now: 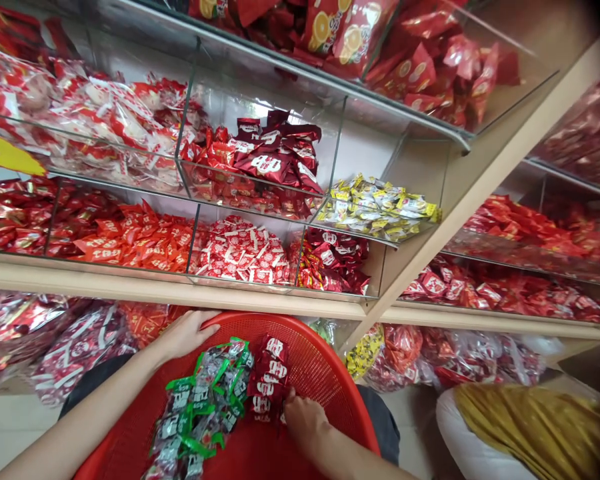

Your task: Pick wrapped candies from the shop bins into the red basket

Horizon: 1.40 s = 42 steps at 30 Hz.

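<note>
A large red plastic basket (325,360) with mesh sides stands low in front of me, between my knees. My left hand (193,333) grips its far left rim, the fingers partly hidden behind the edge. Inside, green-edged clear candy packets (200,407) lie heaped on the left. Beside them, dark red candy packets (267,380) with white lettering form a row. My right hand (305,421) reaches into the basket at the near right end of that row. Its fingers are curled closed on a dark red packet, most of which the hand hides.
Glass-fronted shelves (260,193) hold wrapped candies in compartments, including yellow-and-white ones (380,207). A wooden upright (460,207) divides them. Bagged candies (395,357) sit beneath the bottom shelf. A person in a mustard top (535,427) is close on the right. A yellow tag (10,153) hangs left.
</note>
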Tool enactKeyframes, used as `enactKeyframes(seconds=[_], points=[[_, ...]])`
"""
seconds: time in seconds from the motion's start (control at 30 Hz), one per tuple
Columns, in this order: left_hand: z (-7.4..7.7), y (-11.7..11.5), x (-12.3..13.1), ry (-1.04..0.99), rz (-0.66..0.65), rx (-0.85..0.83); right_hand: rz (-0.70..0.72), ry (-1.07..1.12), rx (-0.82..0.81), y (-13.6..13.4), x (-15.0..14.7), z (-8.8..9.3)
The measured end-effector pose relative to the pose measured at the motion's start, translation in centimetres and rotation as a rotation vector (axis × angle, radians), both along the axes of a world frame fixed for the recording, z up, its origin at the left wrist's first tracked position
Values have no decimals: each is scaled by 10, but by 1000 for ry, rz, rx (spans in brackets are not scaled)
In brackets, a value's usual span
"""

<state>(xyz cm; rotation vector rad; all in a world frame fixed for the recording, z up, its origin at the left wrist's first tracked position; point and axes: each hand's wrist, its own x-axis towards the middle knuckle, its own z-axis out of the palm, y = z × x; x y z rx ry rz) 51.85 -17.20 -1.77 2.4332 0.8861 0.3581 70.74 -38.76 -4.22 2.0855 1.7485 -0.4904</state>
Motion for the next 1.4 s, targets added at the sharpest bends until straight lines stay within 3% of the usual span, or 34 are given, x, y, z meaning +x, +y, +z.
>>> enactKeyframes(seconds=[0.13, 0.2, 0.3, 0.37, 0.43, 0.57, 0.97, 1.13, 1.4], points=[[-5, 4, 0, 3, -4, 14, 27, 100, -29, 3, 37, 66], [-6, 4, 1, -2, -10, 23, -55, 208, 49, 11, 67, 106], [-7, 4, 3, -9, -5, 26, -186, 243, 450, 34, 112, 151], [-7, 3, 4, -18, -3, 20, -265, 148, 734, 52, 133, 165], [-6, 2, 5, -28, -8, 13, -328, 85, 828, 69, 144, 166], [-5, 1, 4, -40, -8, 14, -378, 82, 719, 90, 146, 156], [-10, 3, 0, -33, 17, 26, -469, 89, 650, 101, 153, 156], [-4, -1, 1, -30, 32, -38, -540, 119, 749, 102, 149, 153], [-3, -2, 2, -36, -13, 1, -572, 126, 911, 97, 141, 142]])
